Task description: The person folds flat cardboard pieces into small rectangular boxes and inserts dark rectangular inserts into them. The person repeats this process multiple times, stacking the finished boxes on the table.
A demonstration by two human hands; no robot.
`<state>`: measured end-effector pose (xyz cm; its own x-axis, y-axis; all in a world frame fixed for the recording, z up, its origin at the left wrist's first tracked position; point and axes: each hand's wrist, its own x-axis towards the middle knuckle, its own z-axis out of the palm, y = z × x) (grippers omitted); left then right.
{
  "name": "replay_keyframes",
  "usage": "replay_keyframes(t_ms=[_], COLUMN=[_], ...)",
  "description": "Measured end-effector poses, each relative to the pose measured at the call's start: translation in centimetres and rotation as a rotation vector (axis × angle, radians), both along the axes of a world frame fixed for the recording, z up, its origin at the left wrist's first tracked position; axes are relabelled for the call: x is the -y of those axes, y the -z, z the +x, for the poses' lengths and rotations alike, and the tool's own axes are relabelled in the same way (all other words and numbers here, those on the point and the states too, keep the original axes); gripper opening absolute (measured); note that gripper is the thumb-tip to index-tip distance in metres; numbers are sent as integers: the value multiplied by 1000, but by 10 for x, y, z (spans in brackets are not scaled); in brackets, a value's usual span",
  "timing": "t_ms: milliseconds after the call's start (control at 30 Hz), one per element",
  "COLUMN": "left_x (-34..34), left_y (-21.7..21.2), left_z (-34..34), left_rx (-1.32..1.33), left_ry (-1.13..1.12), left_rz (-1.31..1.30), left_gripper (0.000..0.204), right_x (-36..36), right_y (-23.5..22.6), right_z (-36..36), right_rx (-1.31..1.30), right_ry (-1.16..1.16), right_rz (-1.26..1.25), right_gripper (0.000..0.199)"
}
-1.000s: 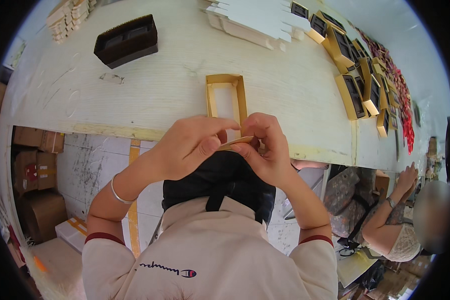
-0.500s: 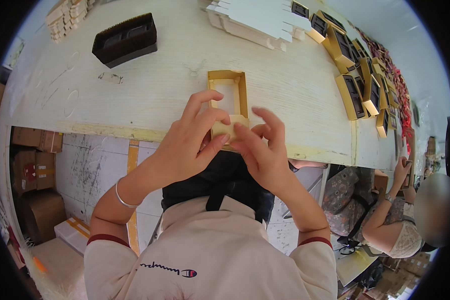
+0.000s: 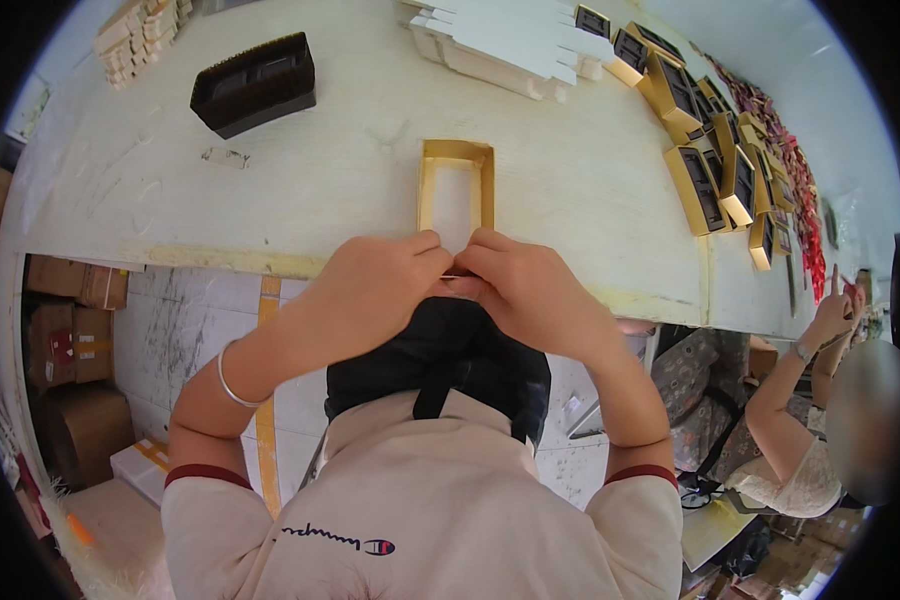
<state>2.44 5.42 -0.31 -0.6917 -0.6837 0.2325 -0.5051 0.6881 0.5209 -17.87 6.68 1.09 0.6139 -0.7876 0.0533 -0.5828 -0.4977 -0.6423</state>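
Note:
A gold cardboard box [image 3: 487,190] with a pale inside lies open-topped at the table's front edge, its far wall and both side walls standing. At its near end, my left hand [image 3: 395,280] has fingers and thumb closed on the card from the left. My right hand [image 3: 523,283] grips the same end from the right, its fingertips close to those of the left. Between them the near wall is mostly hidden. Farther back on the left stands a stack of black plastic trays [image 3: 255,88], apart from both hands.
Flat white card blanks [image 3: 510,40] are stacked at the back. Several gold boxes with black inserts [image 3: 698,190] are piled at the right. Pale folded pieces [image 3: 140,40] sit far left. Beyond the right side, a co-worker [image 3: 785,420] has raised hands near red strips [image 3: 815,270].
My hands have come together at the box's near end. The raised near flap has gone down out of sight behind my fingers. The co-worker's hands have risen.

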Motion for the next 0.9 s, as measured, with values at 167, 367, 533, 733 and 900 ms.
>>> replay_keyframes(t_ms=[167,367,533,733,900], left_x=[26,24,18,18,23], left_y=[-13,-13,-10,-8,-7], left_z=[22,17,17,17,25], left_rx=[39,84,-16,-34,-126], left_ry=[228,161,2,38,-57], left_rz=[-43,-202,-160,-142,44], left_gripper=[23,31,41,60,63], right_x=[27,46,38,23,35], right_y=[-22,-7,-6,3,-25], right_z=[-32,-58,-48,-32,-35], right_rx=[323,222,76,-281,-81], right_ry=[173,134,93,-27,86], right_rz=[-218,220,-18,-501,189], right_gripper=[26,49,55,43,61])
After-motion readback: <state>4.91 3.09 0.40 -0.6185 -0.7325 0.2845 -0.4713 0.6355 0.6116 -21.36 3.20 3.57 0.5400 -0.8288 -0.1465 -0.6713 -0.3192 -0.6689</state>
